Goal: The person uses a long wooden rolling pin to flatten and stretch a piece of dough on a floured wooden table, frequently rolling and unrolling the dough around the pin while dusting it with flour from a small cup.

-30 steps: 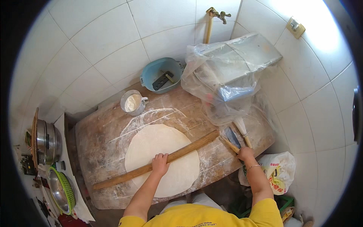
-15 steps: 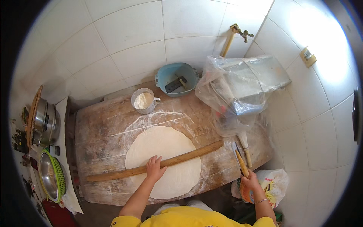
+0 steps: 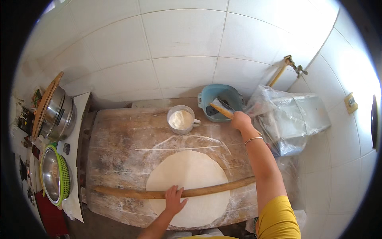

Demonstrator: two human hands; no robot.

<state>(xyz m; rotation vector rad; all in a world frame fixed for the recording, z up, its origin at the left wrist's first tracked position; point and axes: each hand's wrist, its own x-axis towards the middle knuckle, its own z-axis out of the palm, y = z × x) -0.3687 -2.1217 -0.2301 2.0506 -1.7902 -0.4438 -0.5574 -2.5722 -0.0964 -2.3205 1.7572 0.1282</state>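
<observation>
A large round sheet of rolled dough point(image 3: 191, 167) lies on the floured wooden board. Across it rests a long wooden rolling pin point(image 3: 219, 188). My left hand point(image 3: 174, 199) lies over the pin with fingers stretched and thumb apart, not wrapped round it. Out at the far side, my right hand point(image 3: 240, 120) grips a tool with a wooden handle point(image 3: 221, 111) and a flat grey blade, which looks like a knife. It is held over the near rim of a blue plastic basin point(image 3: 205, 99); a dark object inside is partly hidden behind the tool.
A metal mug of flour point(image 3: 181, 119) stands left of the basin. Plastic-wrapped metal boxes point(image 3: 294, 119) fill the far right corner, below a brass tap point(image 3: 294, 65). A steel pot point(image 3: 59, 115) and a green colander point(image 3: 63, 179) sit on a shelf at left. Tiled walls enclose the board.
My right hand has carried the wooden-handled tool from the board's right edge up and left to the basin. My left hand stays on the rolling pin. The whole view has shifted.
</observation>
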